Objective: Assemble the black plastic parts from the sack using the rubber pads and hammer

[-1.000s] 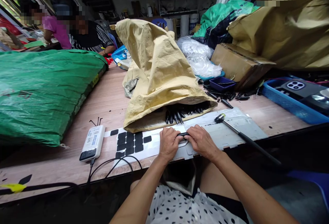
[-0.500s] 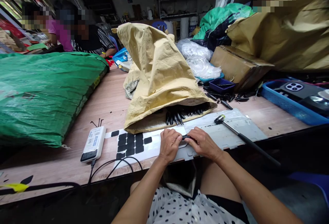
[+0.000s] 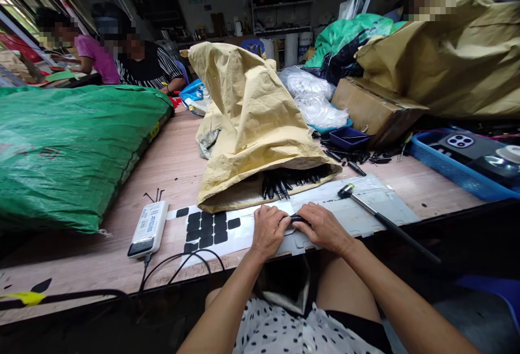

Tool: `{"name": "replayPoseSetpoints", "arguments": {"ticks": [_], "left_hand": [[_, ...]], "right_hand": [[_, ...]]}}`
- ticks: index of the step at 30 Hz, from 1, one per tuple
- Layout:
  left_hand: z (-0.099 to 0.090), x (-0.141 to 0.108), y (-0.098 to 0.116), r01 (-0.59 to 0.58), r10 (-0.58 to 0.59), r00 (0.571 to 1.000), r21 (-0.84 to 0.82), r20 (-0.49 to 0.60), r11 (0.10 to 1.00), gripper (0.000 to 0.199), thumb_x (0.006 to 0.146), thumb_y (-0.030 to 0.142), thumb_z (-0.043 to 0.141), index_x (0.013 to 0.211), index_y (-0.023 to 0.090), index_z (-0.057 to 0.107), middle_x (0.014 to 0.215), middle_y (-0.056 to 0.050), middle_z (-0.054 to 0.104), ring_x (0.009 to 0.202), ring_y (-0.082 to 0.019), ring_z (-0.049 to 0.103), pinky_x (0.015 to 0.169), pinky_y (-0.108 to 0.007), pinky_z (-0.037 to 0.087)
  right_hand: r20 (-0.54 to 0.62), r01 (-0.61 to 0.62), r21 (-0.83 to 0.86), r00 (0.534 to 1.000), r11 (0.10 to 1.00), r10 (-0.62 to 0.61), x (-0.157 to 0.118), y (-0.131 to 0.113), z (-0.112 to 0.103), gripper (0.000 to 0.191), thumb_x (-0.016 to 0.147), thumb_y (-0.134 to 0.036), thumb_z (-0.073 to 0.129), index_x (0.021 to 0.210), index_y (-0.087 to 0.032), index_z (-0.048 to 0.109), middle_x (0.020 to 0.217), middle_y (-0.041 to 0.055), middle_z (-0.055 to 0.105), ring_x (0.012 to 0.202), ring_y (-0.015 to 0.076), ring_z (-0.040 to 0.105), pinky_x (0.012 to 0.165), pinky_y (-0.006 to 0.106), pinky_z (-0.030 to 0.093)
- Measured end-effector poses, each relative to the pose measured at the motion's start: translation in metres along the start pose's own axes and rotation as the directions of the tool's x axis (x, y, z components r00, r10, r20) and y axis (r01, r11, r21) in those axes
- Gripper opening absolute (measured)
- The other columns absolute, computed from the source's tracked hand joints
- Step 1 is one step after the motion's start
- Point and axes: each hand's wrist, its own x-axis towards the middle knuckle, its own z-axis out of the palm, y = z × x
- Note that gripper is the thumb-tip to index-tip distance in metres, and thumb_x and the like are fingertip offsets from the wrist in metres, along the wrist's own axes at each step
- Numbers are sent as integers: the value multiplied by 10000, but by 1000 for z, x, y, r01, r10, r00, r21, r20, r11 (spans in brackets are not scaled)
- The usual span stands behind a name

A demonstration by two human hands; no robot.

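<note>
Between my two hands is a small black cylindrical piece [image 3: 296, 218], held level over the table's front edge. My left hand [image 3: 270, 229] is closed on its left end, and my right hand [image 3: 323, 225] grips the right end; the fingers hide most of it. Just beyond, a tan paper sack [image 3: 252, 132] lies with its mouth towards me, several black pen-like parts [image 3: 278, 186] showing in the opening. Right of my hands, a hammer [image 3: 376, 212] rests on a grey board [image 3: 390, 199]. To the left lies a white sheet [image 3: 239, 238] with black rounded-square stickers [image 3: 206, 230].
A white power bank [image 3: 148, 228] with black cables stands left of the sheet. A large green sack [image 3: 77, 153] fills the left side. Rightward are a blue basket [image 3: 450, 167], a cardboard box [image 3: 376, 107] and loose black parts. Co-workers sit at the back left and back right.
The view has shifted slightly. Both hands stay in place on the black piece, of which a little more shows between the fingers.
</note>
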Motion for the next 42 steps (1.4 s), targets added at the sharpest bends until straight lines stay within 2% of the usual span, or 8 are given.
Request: {"name": "replayPoseSetpoints", "arguments": {"ticks": [16, 24, 27, 31, 35, 38, 40, 42], "left_hand": [[4, 0, -6, -4, 3, 1000, 50, 26, 999, 183, 1003, 301, 512, 908, 230, 652, 948, -18, 661, 989, -230, 491, 907, -413, 331], [3, 0, -4, 2, -3, 1000, 55, 8, 998, 234, 1015, 303, 483, 868, 226, 648, 924, -20, 657, 982, -229, 494, 904, -414, 333], [3, 0, -2, 5, -5, 1000, 53, 1, 999, 236, 1013, 308, 488, 865, 224, 652, 926, -24, 662, 971, -229, 499, 898, -412, 338], [3, 1, -1, 21, -21, 1000, 43, -6, 999, 203, 997, 328, 526, 891, 229, 669, 938, -30, 674, 988, -236, 517, 915, -416, 352], [-4, -1, 9, 5, -5, 1000, -1, -25, 1000, 134, 956, 325, 600, 1009, 239, 688, 1004, -43, 687, 1044, -255, 529, 948, -428, 374], [-14, -21, 24, -86, 92, 994, -87, 59, 992, 157, 949, 319, 602, 1057, 245, 689, 1031, -65, 676, 1032, -256, 557, 929, -404, 421], [-15, -44, 34, -145, 179, 968, -194, 173, 970, 174, 962, 326, 578, 1076, 253, 687, 1021, -68, 668, 984, -233, 594, 871, -355, 462], [-8, -72, 37, -137, 217, 934, -276, 284, 951, 169, 946, 324, 599, 1070, 263, 696, 991, -55, 668, 917, -205, 627, 805, -309, 486]], "right_hand": [[-70, -43, 91, 996, 995, 50, -1, -2, 20, 302, 984, -274, 495, 695, -204, 544, 700, 38, 619, 694, 173, 528, 680, 310, 365], [-8, -23, 94, 1000, 995, 24, 0, 4, -3, 223, 977, -354, 562, 820, -208, 625, 772, 37, 640, 773, 187, 541, 718, 306, 401], [-42, -139, 118, 989, 983, 144, 2, 25, -11, 203, 960, -402, 582, 921, -215, 652, 788, 27, 643, 789, 186, 556, 754, 306, 424], [-142, -333, 25, 932, 943, 333, 5, 55, -3, 236, 983, -369, 499, 860, -219, 634, 819, 38, 673, 818, 201, 596, 766, 317, 418], [-178, -362, -16, 918, 932, 354, 6, 64, 8, 230, 980, -350, 480, 856, -221, 625, 845, 42, 695, 830, 204, 617, 752, 310, 403], [-177, -350, -12, 923, 937, 343, 5, 62, 9, 220, 979, -332, 473, 857, -220, 618, 855, 41, 696, 833, 199, 612, 764, 305, 398], [-174, -358, -27, 921, 933, 348, 6, 60, 7, 201, 970, -326, 487, 847, -219, 605, 836, 40, 684, 820, 197, 603, 761, 304, 393], [-171, -365, -50, 920, 929, 353, 6, 58, 6, 175, 955, -324, 512, 839, -219, 592, 817, 36, 671, 814, 198, 595, 756, 304, 387]]}}
